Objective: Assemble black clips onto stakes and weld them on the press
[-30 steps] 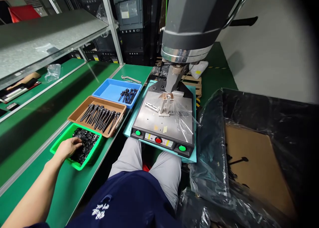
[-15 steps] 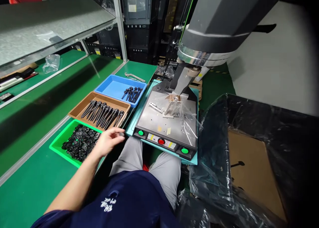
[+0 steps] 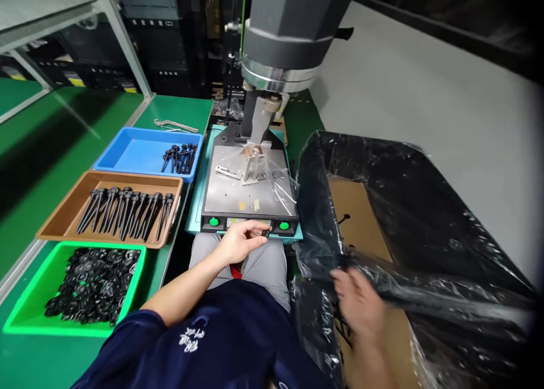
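My left hand (image 3: pixel 243 242) is over my lap in front of the press. Its thumb and fingers pinch a small black plastic part (image 3: pixel 266 233). Off to the right, my right hand (image 3: pixel 359 301) is smeared by motion above the plastic-lined box (image 3: pixel 318 207). A dark shape shows at its fingertips, too blurred to make out. Black rod-like pieces (image 3: pixel 343 328) lie on the cardboard beside this hand. On the press plate (image 3: pixel 233 199) stands a metal fixture (image 3: pixel 254 165) partly wrapped in clear film, under the press's metal horn (image 3: pixel 261 119).
To the left, a green tray (image 3: pixel 25 315) holds many small black parts. Behind it, a brown tray (image 3: pixel 59 222) and a blue tray (image 3: pixel 123 153) hold black stemmed pieces. A wrench (image 3: pixel 176 125) lies farther back. Green buttons (image 3: pixel 213 222) line the press front.
My left hand has moved right, from beside the trays to the press front, with the small black part. My right hand has come into view over the box. The view has turned right.
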Demonstrator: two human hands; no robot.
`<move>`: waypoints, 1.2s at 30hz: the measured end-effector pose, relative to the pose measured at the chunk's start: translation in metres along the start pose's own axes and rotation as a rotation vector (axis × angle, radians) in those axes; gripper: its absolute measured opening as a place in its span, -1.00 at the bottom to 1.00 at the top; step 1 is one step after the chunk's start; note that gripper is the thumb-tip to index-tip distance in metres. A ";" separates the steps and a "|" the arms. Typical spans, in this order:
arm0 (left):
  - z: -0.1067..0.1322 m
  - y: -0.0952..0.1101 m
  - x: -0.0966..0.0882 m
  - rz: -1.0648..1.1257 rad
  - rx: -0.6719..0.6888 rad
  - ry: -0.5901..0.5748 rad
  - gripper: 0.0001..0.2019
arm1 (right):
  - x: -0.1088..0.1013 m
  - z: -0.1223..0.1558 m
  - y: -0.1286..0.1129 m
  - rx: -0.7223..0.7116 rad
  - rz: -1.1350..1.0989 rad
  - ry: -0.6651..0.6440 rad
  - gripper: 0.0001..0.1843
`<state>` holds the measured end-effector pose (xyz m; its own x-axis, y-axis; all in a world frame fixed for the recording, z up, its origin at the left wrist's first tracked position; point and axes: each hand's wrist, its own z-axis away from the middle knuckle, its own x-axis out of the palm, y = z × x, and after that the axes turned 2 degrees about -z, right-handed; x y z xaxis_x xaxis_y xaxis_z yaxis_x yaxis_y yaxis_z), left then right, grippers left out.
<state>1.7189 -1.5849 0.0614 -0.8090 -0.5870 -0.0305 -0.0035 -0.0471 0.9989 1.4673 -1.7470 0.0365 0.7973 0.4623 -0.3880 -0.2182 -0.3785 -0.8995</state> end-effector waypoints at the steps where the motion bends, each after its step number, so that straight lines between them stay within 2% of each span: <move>1: 0.001 0.004 0.002 0.006 0.014 -0.020 -0.66 | 0.019 -0.003 -0.005 -0.050 0.000 -0.052 -0.62; 4: 0.009 0.017 0.002 0.035 0.029 -0.045 -0.68 | 0.071 -0.017 -0.024 -0.206 -0.041 -0.274 -0.66; 7: 0.019 0.024 -0.005 0.075 0.014 -0.013 -0.70 | 0.099 -0.026 -0.042 -0.291 -0.054 -0.367 -0.68; 13: 0.023 0.018 -0.017 0.059 0.023 0.096 -0.67 | 0.105 -0.035 -0.051 -0.378 -0.036 -0.458 -0.68; 19: 0.020 0.016 -0.026 0.034 0.006 0.035 -0.65 | 0.111 -0.037 -0.060 -0.389 -0.040 -0.470 -0.70; 24: 0.020 0.015 -0.033 -0.005 0.022 0.019 -0.69 | 0.118 -0.035 -0.065 -0.285 -0.071 -0.502 -0.72; 28: 0.020 0.011 -0.030 -0.116 0.146 0.036 -0.71 | 0.126 -0.033 -0.059 -0.132 -0.184 -0.498 -0.72; 33: 0.016 0.000 -0.020 -0.320 0.395 0.100 -0.70 | 0.141 -0.032 -0.048 0.164 -0.516 -0.535 -0.66; 36: 0.011 -0.008 -0.018 -0.410 0.476 0.121 -0.70 | 0.149 -0.035 -0.047 0.266 -0.778 -0.575 -0.60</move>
<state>1.7269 -1.5654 0.0548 -0.6145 -0.6858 -0.3898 -0.5821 0.0606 0.8109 1.6160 -1.6882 0.0283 0.3945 0.8488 0.3519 0.0729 0.3529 -0.9328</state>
